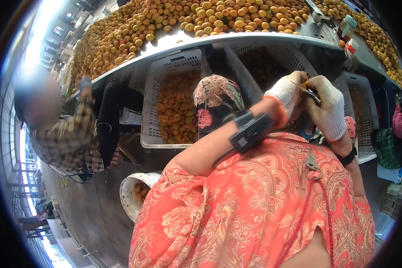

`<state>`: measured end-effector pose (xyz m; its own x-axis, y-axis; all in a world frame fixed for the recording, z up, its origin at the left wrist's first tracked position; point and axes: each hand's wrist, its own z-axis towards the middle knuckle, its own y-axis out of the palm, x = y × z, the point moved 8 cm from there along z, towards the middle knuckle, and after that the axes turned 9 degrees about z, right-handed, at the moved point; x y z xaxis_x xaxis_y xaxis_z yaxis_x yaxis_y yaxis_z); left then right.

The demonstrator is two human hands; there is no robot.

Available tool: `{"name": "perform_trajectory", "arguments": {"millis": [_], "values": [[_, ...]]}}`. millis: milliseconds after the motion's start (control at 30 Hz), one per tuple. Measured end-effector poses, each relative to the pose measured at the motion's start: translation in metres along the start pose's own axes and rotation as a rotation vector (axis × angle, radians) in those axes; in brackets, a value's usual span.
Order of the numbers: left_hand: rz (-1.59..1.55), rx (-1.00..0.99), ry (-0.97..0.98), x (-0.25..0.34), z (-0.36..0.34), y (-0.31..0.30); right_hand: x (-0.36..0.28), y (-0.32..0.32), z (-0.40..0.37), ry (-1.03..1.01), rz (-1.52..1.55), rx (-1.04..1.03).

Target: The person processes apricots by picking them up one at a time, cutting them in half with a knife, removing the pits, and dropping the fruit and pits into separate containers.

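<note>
My left hand [286, 94], in a white work glove, is closed round a small orange-yellow fruit [304, 84], mostly hidden by the fingers. Gloved as well, my right hand [327, 105] is closed on a small knife [311, 93], whose blade lies against the fruit. Both hands meet above my lap, in front of the table edge. Below and beyond them, a white crate [294, 58] holds dark fruit pieces. Another white crate [147, 107], full of cut orange fruit [176, 107], stands to the left of my knee.
A metal table [165, 41] heaped with whole orange fruit [236, 15] spans the top. Jars [347, 27] stand on it at right. A person [67, 134] in a checked shirt sits at left. A white bucket [128, 196] with fruit stands on the floor; another crate [366, 82] is at right.
</note>
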<state>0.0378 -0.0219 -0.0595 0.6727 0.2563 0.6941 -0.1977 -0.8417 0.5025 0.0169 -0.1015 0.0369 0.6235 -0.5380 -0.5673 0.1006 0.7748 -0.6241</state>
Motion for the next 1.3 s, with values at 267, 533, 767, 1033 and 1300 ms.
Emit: {"name": "perform_trajectory", "arguments": {"millis": [267,533,767,1033,1300], "values": [[0.06,0.027,0.243,0.018,0.004,-0.006,-0.001,0.006,0.002,-0.021,-0.028,0.025],[0.003,0.094,0.246,0.018,-0.003,-0.025,-0.026,0.015,0.005,-0.139,-0.084,-0.054],[0.081,0.002,0.197,0.02,-0.017,-0.032,-0.023,0.011,0.003,-0.114,-0.076,0.029],[-0.016,-0.016,0.334,0.03,-0.022,-0.048,-0.006,-0.003,0.006,0.103,0.086,0.187],[-0.047,-0.197,0.29,0.03,-0.042,-0.022,-0.039,0.009,0.015,-0.086,0.003,0.054]]}}
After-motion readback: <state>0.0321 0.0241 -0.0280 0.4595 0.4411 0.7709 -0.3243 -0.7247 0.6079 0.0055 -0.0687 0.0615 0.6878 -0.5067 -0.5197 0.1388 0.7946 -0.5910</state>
